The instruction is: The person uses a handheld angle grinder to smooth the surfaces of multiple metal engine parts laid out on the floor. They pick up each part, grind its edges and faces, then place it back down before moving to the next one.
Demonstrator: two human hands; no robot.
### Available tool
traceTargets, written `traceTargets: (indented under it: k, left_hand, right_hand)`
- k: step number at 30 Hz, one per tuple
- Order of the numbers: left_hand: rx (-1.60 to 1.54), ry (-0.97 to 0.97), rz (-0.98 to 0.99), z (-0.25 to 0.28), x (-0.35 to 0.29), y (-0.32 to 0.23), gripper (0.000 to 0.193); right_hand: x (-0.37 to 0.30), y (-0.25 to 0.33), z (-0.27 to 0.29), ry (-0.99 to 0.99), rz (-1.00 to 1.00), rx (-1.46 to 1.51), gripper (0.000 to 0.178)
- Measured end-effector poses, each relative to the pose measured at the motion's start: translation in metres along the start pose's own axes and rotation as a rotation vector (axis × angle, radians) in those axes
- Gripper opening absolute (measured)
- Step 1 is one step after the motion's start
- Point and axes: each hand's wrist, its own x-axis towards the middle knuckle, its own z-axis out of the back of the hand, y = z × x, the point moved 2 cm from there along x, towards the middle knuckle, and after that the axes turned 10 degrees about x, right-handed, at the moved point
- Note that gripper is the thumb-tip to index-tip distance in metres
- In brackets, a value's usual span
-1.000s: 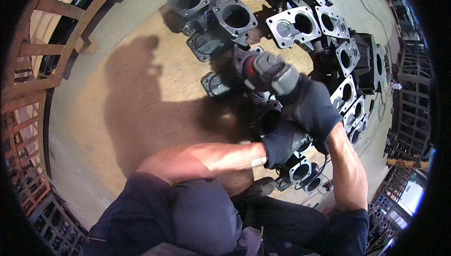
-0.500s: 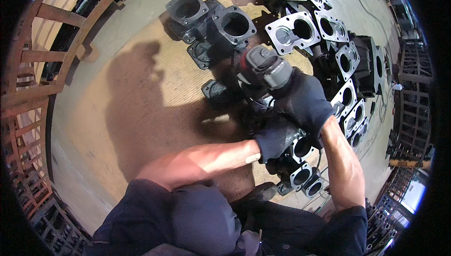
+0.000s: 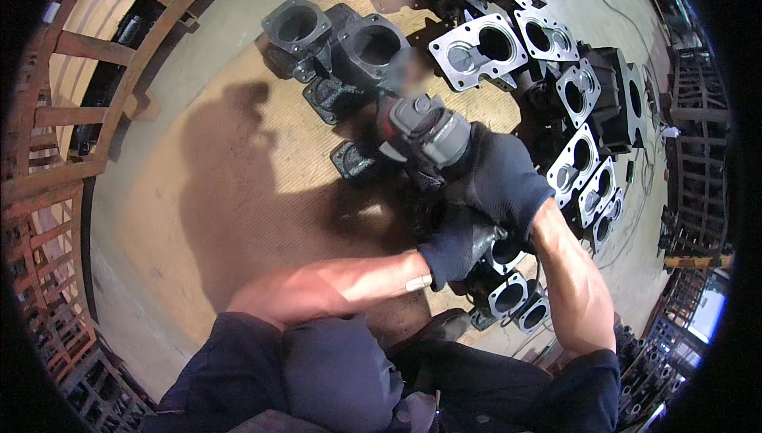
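Note:
My right hand [image 3: 508,177], in a dark knit glove, is closed around the body of a grey and black angle grinder [image 3: 425,127]. A blurred round patch shows at the tool's front, by the rim of a black cast-metal housing [image 3: 375,42] with a wide round opening. Below the right hand, my gloved left hand [image 3: 460,244] is curled, its fingertips partly hidden. What it grips cannot be made out. Dark castings [image 3: 355,159] stand left of and under the tool; its underside is hidden.
Several castings with shiny machined flanges [image 3: 479,52] stand in rows along the right. Other flanged castings [image 3: 508,296] are close to my legs. A cable [image 3: 644,155] lies on the floor at the right. Wooden crates [image 3: 70,107] line the left; ribbed tan sheet [image 3: 278,227] covers the floor.
The grinder and both hands have shifted slightly left in the picture; the tool's head sits a little lower. The castings also shift left as the view turns. A blurred patch now shows before the tool.

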Motion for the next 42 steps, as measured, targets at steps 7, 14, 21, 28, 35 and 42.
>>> traceTargets:
  k: [7, 14, 21, 28, 35, 42]
  left_hand:
    - [0.231, -0.224, -0.197, 0.011, 0.024, 0.011, 0.026]
    - [-0.244, -0.253, -0.056, -0.071, 0.016, -0.006, 0.025]
    - [-0.115, -0.039, -0.021, -0.002, 0.015, 0.004, 0.029]
    - [-0.267, -0.022, 0.019, -0.003, 0.034, -0.011, 0.033]
    - [-0.288, 0.096, 0.049, -0.039, 0.009, -0.036, 0.034]
    - [0.002, -0.289, -0.287, -0.053, 0.021, 0.000, 0.025]
  right_hand:
    - [0.018, -0.022, 0.001, -0.125, 0.036, 0.005, 0.043]
    - [-0.044, -0.056, -0.014, -0.106, -0.050, 0.164, 0.056]
    - [-0.004, -0.024, -0.001, -0.113, -0.029, 0.100, 0.050]
    - [-0.012, -0.041, 0.008, -0.184, 0.007, 0.137, 0.045]
    - [-0.060, -0.066, -0.012, -0.103, -0.085, 0.209, 0.053]
    - [-0.036, -0.054, -0.007, -0.175, -0.027, 0.187, 0.048]
